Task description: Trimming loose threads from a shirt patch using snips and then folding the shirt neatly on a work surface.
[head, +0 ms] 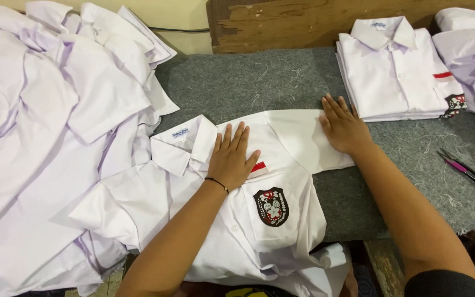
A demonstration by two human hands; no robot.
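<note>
White shirt: light, limp cloth; left hand and right hand press flat, fingers spread; grip at sleeve edge or shoulder seams

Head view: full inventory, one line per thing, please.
shirt being smoothed: one, white with a dark chest badge and a small red-and-white strip, flat at centre
loose shirts: a heap, count unclear, white, left side
folded shirts: a neat stack, count unclear, white, upper right
more white cloth: heap at far right edge
felt mat: one, grey, covering the table
snips: one pair, pink and dark, on the mat at right
wooden board: brown, behind the mat
left hand: flat on the shirt's chest, black wristband
right hand: flat on the shirt's sleeve
</note>
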